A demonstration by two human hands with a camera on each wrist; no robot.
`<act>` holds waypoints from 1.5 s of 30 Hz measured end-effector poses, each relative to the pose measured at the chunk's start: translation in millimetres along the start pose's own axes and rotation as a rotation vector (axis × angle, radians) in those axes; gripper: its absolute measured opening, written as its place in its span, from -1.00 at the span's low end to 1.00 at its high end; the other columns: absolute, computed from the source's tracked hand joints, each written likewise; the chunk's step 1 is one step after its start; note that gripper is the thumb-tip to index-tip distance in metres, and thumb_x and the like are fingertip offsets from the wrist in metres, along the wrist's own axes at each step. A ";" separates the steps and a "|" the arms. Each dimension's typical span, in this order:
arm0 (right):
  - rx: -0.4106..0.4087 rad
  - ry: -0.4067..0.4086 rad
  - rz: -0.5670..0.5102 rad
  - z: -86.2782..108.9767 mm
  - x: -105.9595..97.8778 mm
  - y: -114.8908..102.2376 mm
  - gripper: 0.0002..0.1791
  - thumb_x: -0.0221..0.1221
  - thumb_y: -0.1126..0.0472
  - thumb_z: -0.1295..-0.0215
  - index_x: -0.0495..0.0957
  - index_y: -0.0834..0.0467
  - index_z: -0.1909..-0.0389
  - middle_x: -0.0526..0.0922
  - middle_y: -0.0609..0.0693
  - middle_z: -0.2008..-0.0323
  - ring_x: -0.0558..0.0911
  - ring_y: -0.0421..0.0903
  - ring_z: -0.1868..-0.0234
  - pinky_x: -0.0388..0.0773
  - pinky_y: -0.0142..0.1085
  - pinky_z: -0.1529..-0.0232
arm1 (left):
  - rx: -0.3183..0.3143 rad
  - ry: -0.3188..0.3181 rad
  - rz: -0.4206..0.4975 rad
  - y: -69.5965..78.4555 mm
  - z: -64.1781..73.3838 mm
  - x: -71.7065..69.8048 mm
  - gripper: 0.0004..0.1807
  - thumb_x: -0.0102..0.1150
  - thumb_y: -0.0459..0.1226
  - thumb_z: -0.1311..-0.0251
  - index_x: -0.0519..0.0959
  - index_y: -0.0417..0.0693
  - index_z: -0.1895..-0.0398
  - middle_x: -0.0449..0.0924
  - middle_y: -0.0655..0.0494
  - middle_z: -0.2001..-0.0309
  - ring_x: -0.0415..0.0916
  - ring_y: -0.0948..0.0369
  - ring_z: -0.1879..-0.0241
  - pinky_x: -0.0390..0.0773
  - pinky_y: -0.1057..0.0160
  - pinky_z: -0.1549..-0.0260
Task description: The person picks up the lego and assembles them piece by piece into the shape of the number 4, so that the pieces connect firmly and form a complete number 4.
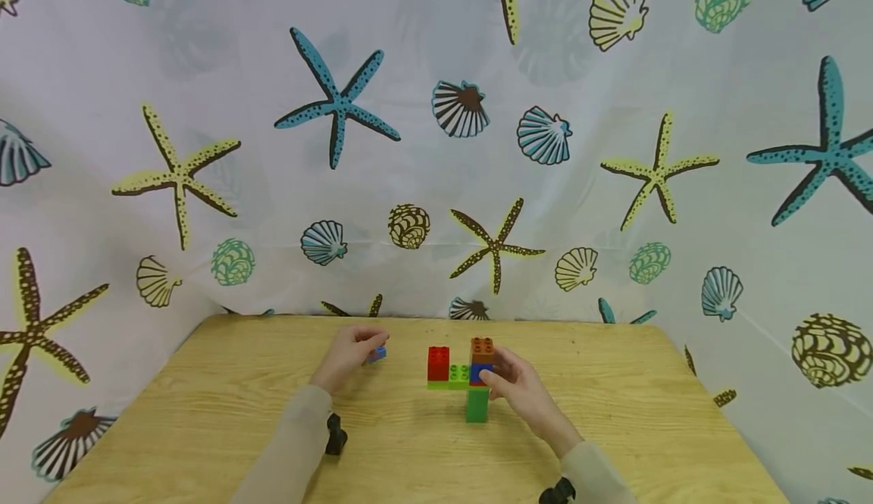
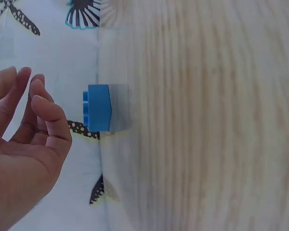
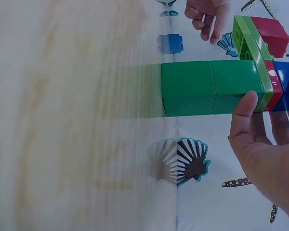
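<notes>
My right hand (image 1: pixel 527 394) grips a stack of toy building bricks from its right side, thumb on the front. Two green bricks (image 3: pixel 192 89) form its base, upright on the table. Over them a light green plate (image 1: pixel 458 377) reaches left and carries a red brick (image 1: pixel 439 363) on its far end. Above the base sit a thin red piece (image 3: pixel 273 85), a dark blue brick (image 1: pixel 480 373) and a brown brick (image 1: pixel 483 348). My left hand (image 1: pixel 349 356), fingers loosely bent and holding nothing, hovers by a small blue brick (image 2: pixel 100 108) on the table.
The wooden table (image 1: pixel 225 405) ends at a pale curtain (image 1: pixel 409 170) printed with starfish and shells, which hangs behind it and along both sides. A black strap (image 1: pixel 336 434) sits on the left wrist and another black strap (image 1: pixel 558 491) on the right.
</notes>
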State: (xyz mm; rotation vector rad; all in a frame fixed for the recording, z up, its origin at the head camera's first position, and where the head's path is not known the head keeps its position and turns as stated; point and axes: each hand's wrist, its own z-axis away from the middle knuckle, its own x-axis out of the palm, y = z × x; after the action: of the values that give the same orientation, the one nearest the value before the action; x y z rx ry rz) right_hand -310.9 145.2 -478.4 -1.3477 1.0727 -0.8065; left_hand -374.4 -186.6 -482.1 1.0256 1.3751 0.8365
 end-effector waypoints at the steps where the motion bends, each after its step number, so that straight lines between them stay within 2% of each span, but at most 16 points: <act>1: 0.006 -0.001 -0.006 -0.1 -0.1 -0.2 -0.24 0.18 0.02 -0.39 0.13 0.16 -0.50 0.47 0.19 -0.26 0.57 -0.14 0.00 0.61 -0.20 0.13 | -0.009 0.008 -0.009 -1.0 -0.4 -1.6 -0.71 0.11 -0.20 -0.40 0.63 -0.15 -0.06 0.63 -0.16 0.02 0.52 -0.11 0.20 0.55 0.05 0.30; 5: -0.005 -0.009 -0.009 0.3 -0.5 -0.7 -0.26 0.18 0.03 -0.39 0.15 0.17 -0.49 0.49 0.20 -0.24 0.57 -0.14 0.01 0.60 -0.25 0.15 | -0.009 -0.006 -0.036 -5.4 -2.7 -5.4 -0.70 0.07 -0.38 -0.37 0.58 -0.25 -0.11 0.56 -0.26 -0.12 0.52 -0.14 0.13 0.57 0.04 0.29; 11: -0.002 -0.009 -0.005 1.1 -1.1 -1.3 -0.26 0.17 0.02 -0.40 0.14 0.16 -0.49 0.48 0.19 -0.25 0.57 -0.14 0.00 0.61 -0.17 0.11 | -0.027 -0.027 -0.071 -10.5 -3.4 -6.1 -0.58 0.01 -0.56 -0.21 0.53 -0.33 -0.16 0.48 -0.26 -0.20 0.47 0.03 0.15 0.49 0.18 0.34; 13: 0.003 -0.009 -0.004 0.9 -1.2 -0.8 -0.25 0.17 0.02 -0.40 0.13 0.16 -0.49 0.47 0.19 -0.25 0.57 -0.14 0.00 0.61 -0.16 0.10 | -0.037 -0.021 -0.084 -12.2 -3.3 -6.0 -0.55 0.01 -0.58 -0.17 0.54 -0.32 -0.16 0.46 -0.25 -0.23 0.47 0.02 0.12 0.48 0.22 0.32; 15: 0.005 -0.009 -0.003 1.0 -1.4 -0.3 -0.26 0.17 0.03 -0.40 0.13 0.16 -0.49 0.47 0.19 -0.25 0.57 -0.14 0.00 0.61 -0.13 0.09 | -0.052 -0.021 -0.097 -13.4 -3.6 -6.1 -0.52 0.00 -0.58 -0.16 0.54 -0.29 -0.18 0.42 -0.25 -0.28 0.47 -0.05 -0.01 0.48 0.21 0.26; 18: -0.003 -0.005 0.004 0.9 -1.1 -0.2 -0.26 0.17 0.04 -0.40 0.14 0.18 -0.49 0.47 0.21 -0.25 0.57 -0.14 0.02 0.62 -0.14 0.10 | -0.080 -0.035 -0.112 -15.4 -5.1 -7.1 -0.48 -0.05 -0.57 -0.19 0.51 -0.21 -0.24 0.27 -0.25 -0.39 0.27 -0.20 -0.31 0.43 0.15 0.06; 21: -0.013 -0.004 0.010 0.9 -0.6 -1.1 -0.26 0.16 0.03 -0.40 0.14 0.19 -0.49 0.47 0.22 -0.25 0.57 -0.15 0.02 0.62 -0.16 0.11 | -0.114 -0.052 -0.095 -17.6 -7.5 -7.8 -0.43 -0.08 -0.57 -0.21 0.46 -0.14 -0.31 0.12 -0.25 -0.47 0.00 -0.24 -0.46 0.31 0.06 -0.03; 22: -0.015 -0.004 0.010 0.9 -0.4 -1.4 -0.26 0.16 0.03 -0.40 0.14 0.19 -0.49 0.47 0.22 -0.25 0.57 -0.15 0.02 0.62 -0.18 0.12 | -0.119 -0.058 -0.095 -18.9 -8.5 -7.8 -0.42 -0.09 -0.57 -0.22 0.44 -0.12 -0.33 0.10 -0.24 -0.48 -0.04 -0.25 -0.47 0.30 0.05 -0.06; 24: -0.016 -0.004 0.008 1.2 -0.2 -1.8 -0.25 0.17 0.03 -0.40 0.13 0.21 -0.49 0.47 0.23 -0.25 0.57 -0.16 0.02 0.62 -0.18 0.13 | -0.124 -0.067 -0.088 -21.3 -10.4 -7.2 -0.39 -0.09 -0.58 -0.20 0.41 -0.12 -0.35 0.13 -0.21 -0.48 -0.02 -0.23 -0.47 0.29 0.05 -0.05; 26: -0.012 -0.007 0.005 1.1 0.1 -1.8 -0.26 0.16 0.03 -0.40 0.14 0.20 -0.49 0.47 0.23 -0.25 0.57 -0.16 0.03 0.62 -0.19 0.14 | -0.120 -0.077 -0.095 -24.4 -12.3 -6.2 -0.37 -0.09 -0.58 -0.17 0.39 -0.13 -0.37 0.19 -0.20 -0.44 0.10 -0.20 -0.41 0.31 0.10 -0.01; 30: -0.006 -0.008 0.006 1.4 0.2 -0.8 -0.23 0.16 0.02 -0.40 0.11 0.21 -0.50 0.46 0.24 -0.25 0.57 -0.17 0.03 0.62 -0.11 0.10 | -0.117 -0.079 -0.102 -26.7 -13.6 -2.2 -0.38 -0.04 -0.57 -0.13 0.42 -0.18 -0.33 0.35 -0.21 -0.32 0.34 -0.08 -0.17 0.37 0.19 0.11; 33: -0.006 -0.001 0.017 1.8 0.0 -0.2 -0.21 0.16 0.02 -0.40 0.08 0.22 -0.51 0.44 0.24 -0.27 0.57 -0.16 0.03 0.62 -0.08 0.08 | -0.119 -0.064 -0.108 -25.3 -13.8 1.0 -0.45 0.04 -0.54 -0.15 0.45 -0.23 -0.28 0.43 -0.22 -0.22 0.40 -0.03 -0.08 0.43 0.16 0.07; 36: -0.005 0.007 0.027 2.0 -0.1 -0.2 -0.21 0.16 0.02 -0.41 0.07 0.20 -0.51 0.43 0.24 -0.29 0.57 -0.14 0.02 0.61 -0.09 0.08 | -0.110 -0.042 -0.126 -22.4 -13.2 3.2 -0.48 0.13 -0.52 -0.13 0.49 -0.26 -0.22 0.48 -0.21 -0.17 0.43 -0.05 -0.12 0.43 0.04 -0.08; 39: -0.008 0.009 0.030 1.6 -0.4 -0.2 -0.22 0.16 0.02 -0.41 0.07 0.20 -0.51 0.43 0.23 -0.29 0.56 -0.12 -0.01 0.62 -0.11 0.09 | -0.100 -0.042 -0.129 -19.0 -10.6 4.1 -0.48 0.16 -0.58 -0.07 0.50 -0.31 -0.19 0.48 -0.25 -0.16 0.41 -0.10 -0.15 0.41 -0.07 -0.15; 45: -0.002 -0.001 0.019 0.4 -0.3 0.8 -0.25 0.17 0.02 -0.40 0.14 0.18 -0.49 0.48 0.20 -0.25 0.56 -0.13 0.00 0.62 -0.17 0.12 | -0.127 -0.049 -0.158 -21.6 -9.1 5.2 -0.52 0.20 -0.61 -0.07 0.54 -0.27 -0.13 0.48 -0.22 -0.16 0.41 -0.11 -0.17 0.41 -0.09 -0.20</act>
State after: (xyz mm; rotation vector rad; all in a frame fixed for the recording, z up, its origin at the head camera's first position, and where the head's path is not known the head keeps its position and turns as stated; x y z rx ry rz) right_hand -310.8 145.7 -479.2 -1.3381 1.0843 -0.7910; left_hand -385.3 -188.8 -503.3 0.8230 1.3255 0.7665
